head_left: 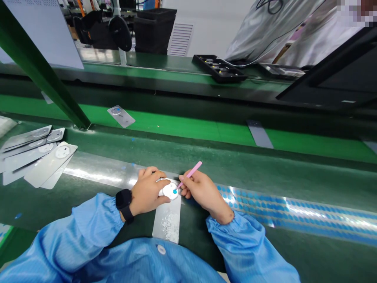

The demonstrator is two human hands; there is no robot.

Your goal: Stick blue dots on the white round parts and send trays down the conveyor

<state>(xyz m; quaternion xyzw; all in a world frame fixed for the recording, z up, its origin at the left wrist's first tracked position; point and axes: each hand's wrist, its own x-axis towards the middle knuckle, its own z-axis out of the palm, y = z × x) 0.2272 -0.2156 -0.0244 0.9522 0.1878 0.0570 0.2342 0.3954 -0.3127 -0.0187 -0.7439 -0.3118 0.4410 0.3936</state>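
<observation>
A silvery phone back cover (166, 222) with a white round camera area lies upright in front of me. My left hand (147, 191) grips its upper left side, thumb and fingers curved around the round part. In my right hand (200, 191) is a pair of pink tweezers (192, 173), pinched between thumb and fingers and slanting down to the left. Its tip reaches a small blue round sticker (174, 192) on the camera area. To the right, a clear strip with rows of blue dots (265, 206) runs along the bench.
Several phone covers (51, 165) are fanned out at the left. Beyond the bench edge, a green conveyor belt (188, 125) carries a cover (121, 116) and a grey panel (259, 134). A green post (44, 67) rises at left; a black tray (219, 68) sits farther back.
</observation>
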